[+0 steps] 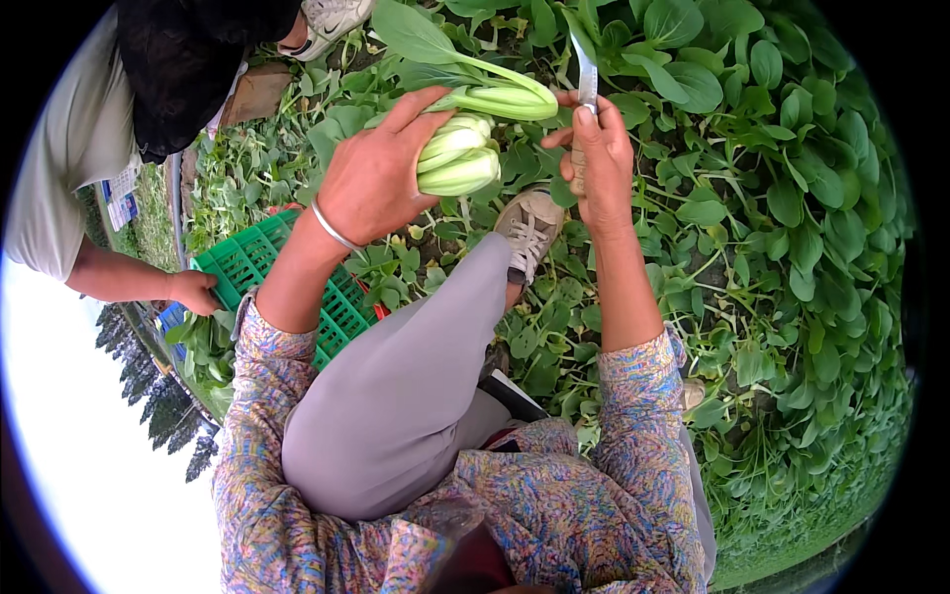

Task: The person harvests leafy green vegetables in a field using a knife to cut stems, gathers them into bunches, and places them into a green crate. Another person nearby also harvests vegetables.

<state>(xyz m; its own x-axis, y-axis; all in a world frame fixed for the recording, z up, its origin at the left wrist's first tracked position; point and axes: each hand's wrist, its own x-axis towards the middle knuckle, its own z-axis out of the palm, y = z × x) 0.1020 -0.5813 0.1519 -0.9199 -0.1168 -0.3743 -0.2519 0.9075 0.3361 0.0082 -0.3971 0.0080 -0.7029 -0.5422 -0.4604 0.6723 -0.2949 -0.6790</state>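
Several pale-green heads of bok choy (460,160) are bunched in my left hand (386,167), their cut bases facing right. One more bok choy head (508,102) lies along the top of that hand, its stem bent and its broad leaf toward the upper left. My right hand (603,152) grips the wooden handle of a knife (586,74), whose curved metal blade points up and away from me. The blade is apart from the held heads, close to leaves of the standing plants. My left palm is hidden behind the bunch.
Growing bok choy (809,163) fills the right side. Cut leaves (549,327) litter the soil around my shoe (531,223). At left, a co-worker's hand (194,291) touches a green plastic crate (252,256). That person's shoe (326,26) is at the top.
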